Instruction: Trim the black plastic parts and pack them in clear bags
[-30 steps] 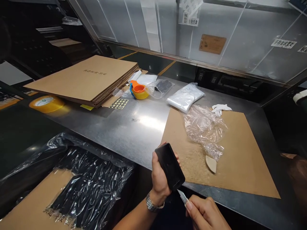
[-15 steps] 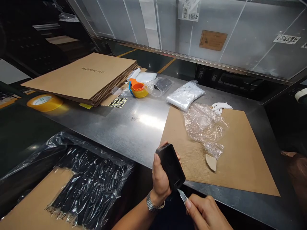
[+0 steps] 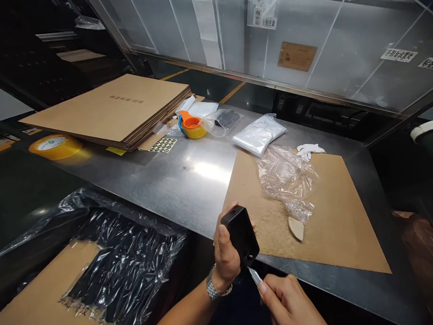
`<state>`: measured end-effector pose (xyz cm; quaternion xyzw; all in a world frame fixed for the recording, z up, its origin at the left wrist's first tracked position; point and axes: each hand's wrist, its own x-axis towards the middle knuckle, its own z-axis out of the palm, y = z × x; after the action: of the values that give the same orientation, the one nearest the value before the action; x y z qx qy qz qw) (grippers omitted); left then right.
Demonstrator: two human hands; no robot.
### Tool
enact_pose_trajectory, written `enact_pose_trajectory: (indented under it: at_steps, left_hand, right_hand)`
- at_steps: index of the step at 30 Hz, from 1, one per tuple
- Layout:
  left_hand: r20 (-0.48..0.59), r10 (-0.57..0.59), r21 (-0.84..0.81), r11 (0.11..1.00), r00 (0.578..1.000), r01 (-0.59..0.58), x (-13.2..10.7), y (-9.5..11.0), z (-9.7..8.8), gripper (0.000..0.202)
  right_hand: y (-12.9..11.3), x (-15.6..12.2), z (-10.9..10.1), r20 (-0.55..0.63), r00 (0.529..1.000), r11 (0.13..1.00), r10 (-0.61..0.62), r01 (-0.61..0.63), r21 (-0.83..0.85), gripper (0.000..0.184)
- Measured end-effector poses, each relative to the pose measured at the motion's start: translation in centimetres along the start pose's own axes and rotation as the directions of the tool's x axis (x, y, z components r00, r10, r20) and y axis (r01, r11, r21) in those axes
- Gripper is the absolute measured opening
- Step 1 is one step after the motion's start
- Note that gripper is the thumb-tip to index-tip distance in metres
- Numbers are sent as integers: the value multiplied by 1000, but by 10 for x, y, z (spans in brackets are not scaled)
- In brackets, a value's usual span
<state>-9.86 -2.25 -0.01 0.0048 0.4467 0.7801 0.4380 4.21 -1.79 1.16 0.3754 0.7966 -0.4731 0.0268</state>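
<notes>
My left hand (image 3: 225,253) is wrapped round a small black box-shaped device (image 3: 241,234), held upright just in front of the metal table's near edge. A metal watch sits on that wrist. My right hand (image 3: 286,300), low at the frame's bottom, pinches a thin blade (image 3: 254,276) whose tip touches the device's lower end. Behind the device lies a flat brown cardboard sheet (image 3: 341,221) with crumpled clear plastic (image 3: 286,176) and a small beige wedge (image 3: 297,228) on it.
On the steel table (image 3: 176,180) are a stack of cardboard sheets (image 3: 111,108), a yellow tape roll (image 3: 56,145), an orange tape dispenser (image 3: 191,125), a sticker sheet (image 3: 163,145), white bagged packs (image 3: 259,133) and a white glove (image 3: 309,150). A plastic-lined carton (image 3: 111,266) stands lower left.
My left hand has tilted the black device, turning its broad face away so its top end now shows. The blade stays at its lower end. The view has shifted slightly.
</notes>
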Motion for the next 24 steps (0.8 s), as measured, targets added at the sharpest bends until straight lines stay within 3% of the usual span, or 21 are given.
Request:
enact_pose_trajectory:
  at_steps: [3,6,9,10,12,14,16,18,24]
  left_hand:
    - [52,122,3,993,991,-122,1,-3,-2,54]
    - [11,143,-57,988,990,-142,3,-5,-1,52]
    - [-57,142,-175,973,988,-150,5,-4,2,46]
    - [-74,148,-205,965,986,-161,6,-4,2,44]
    - [-98,165,-232,955,981,-184,7,-2,3,42]
    - [-117,189,-233,949,975,-212,8,-1,2,42]
    - [-135,224,-224,942,965,-250,8,0,1,42]
    - [-136,261,-217,934,956,-285,7,0,0,42]
    - [-102,384,-170,902,918,-396,4,2,1,40]
  right_hand:
    - [1,2,3,33,999,991,24,-28,131,42]
    - [4,2,6,54,997,975,51,-61,214,43]
    - [8,0,8,-94,995,996,-38,45,72,36]
    - [10,-1,9,-181,976,992,-122,118,-34,31]
    - [12,-2,10,-337,869,916,-362,264,-303,21]
    - [13,-2,12,-373,729,766,-573,316,-559,23]
    - [13,-1,14,-343,648,623,-680,265,-736,26]
    - [11,0,16,-322,630,543,-707,192,-817,25]
    - [5,1,21,-299,621,452,-724,100,-886,25]
